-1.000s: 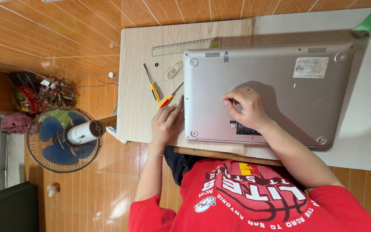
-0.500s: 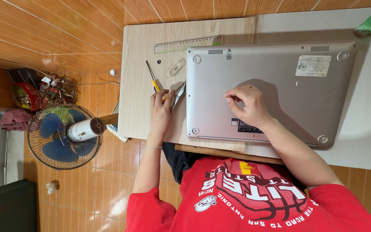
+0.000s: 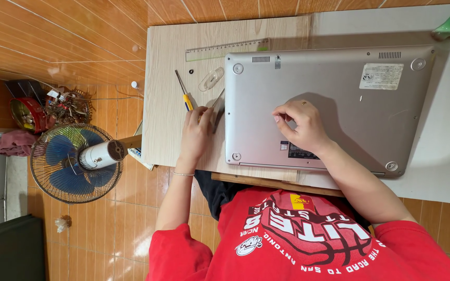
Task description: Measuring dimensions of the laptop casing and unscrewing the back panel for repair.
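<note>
The laptop (image 3: pixel 329 104) lies base-up on the desk (image 3: pixel 167 130). The right hand (image 3: pixel 298 127) pinches something tiny (probably a screw) above it; the left hand (image 3: pixel 196 130) closes on a screwdriver (image 3: pixel 185 93) at the laptop's nine o'clock. A loose pinch could drop and lose it.

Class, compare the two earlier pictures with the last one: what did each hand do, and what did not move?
The left hand slid from the laptop's edge to the tools beside it, closing around the yellow-handled screwdriver. The right hand shifted slightly on the laptop's underside. The upturned laptop, clear ruler and blue fan stayed put.
</note>
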